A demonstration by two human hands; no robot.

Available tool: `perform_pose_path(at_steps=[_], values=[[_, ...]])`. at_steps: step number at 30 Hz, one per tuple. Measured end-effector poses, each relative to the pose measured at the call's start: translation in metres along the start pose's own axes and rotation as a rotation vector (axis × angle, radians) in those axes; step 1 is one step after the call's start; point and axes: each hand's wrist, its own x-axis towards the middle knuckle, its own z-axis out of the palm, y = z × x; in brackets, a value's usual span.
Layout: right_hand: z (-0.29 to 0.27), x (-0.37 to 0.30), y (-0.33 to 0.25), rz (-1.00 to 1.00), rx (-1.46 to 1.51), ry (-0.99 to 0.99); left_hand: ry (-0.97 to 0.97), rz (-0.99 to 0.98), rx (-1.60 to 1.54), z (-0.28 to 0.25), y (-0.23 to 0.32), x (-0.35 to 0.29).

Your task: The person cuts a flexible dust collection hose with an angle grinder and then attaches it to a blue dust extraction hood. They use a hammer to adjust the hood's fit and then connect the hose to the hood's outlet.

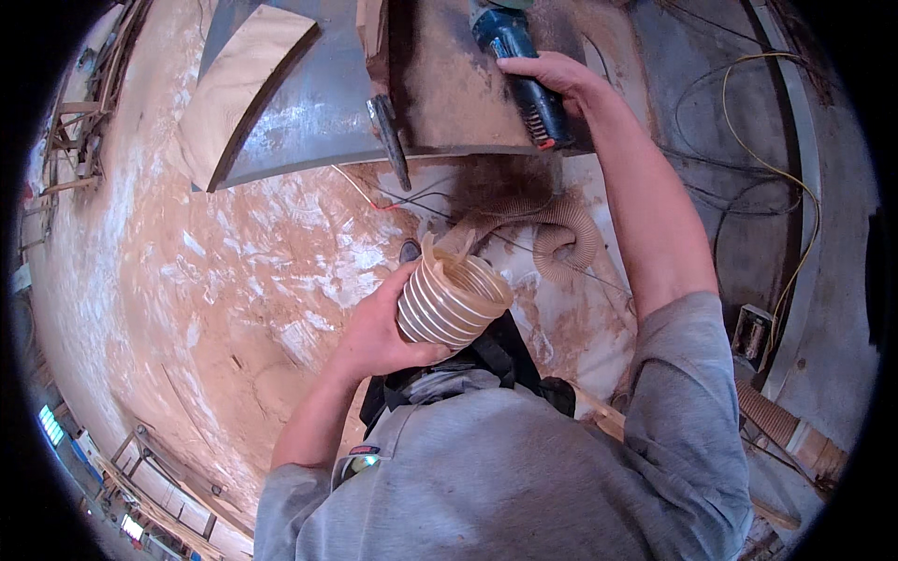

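My left hand (379, 327) is wrapped round a piece of clear, wire-ribbed flexible hose (454, 304) in front of my body. Its open end faces up, and its upper rim looks torn and ragged. I cannot tell whether it joins the tan ribbed hose (571, 238) curling on the floor beyond it. At the far right of the metal-topped table (309, 131), my right hand (559, 77) grips a blue and black angle grinder (510, 51). The grinder's head points away from me, partly cut off by the frame's top edge.
A wooden board with a curved edge (243, 89) lies at the table's left. A clamp (388, 140) hangs over the near edge by a wooden piece (371, 37). Dust covers the floor (215, 252). Cables, including a yellow one (818, 206), trail at right near another ribbed hose (767, 411).
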Motion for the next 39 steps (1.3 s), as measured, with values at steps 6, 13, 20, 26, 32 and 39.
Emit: perform_pose_path(at_steps=[6, 13, 20, 26, 32, 39], values=[[-0.031, -0.028, 0.010, -0.071, 0.130, -0.038, 0.027, -0.006, 0.093, 0.020, 0.027, 0.018], [-0.124, -0.145, 0.089, -0.227, 0.216, 0.275, 0.096, -0.091, 0.235, 0.035, 0.087, 0.056], [-0.227, -0.300, 0.207, -0.364, 0.239, 0.821, 0.103, 0.085, 0.236, 0.085, 0.154, 0.153], [-0.229, -0.391, 0.293, -0.734, 1.046, 0.504, -0.060, 0.143, 0.300, 0.120, 0.211, 0.214], [-0.203, -0.422, 0.382, -0.582, 1.174, 0.944, -0.260, 0.345, 0.641, 0.159, 0.210, 0.227], [-0.161, -0.440, 0.382, -0.505, 1.406, 1.019, -0.449, 0.466, 0.928, 0.165, 0.211, 0.222]])
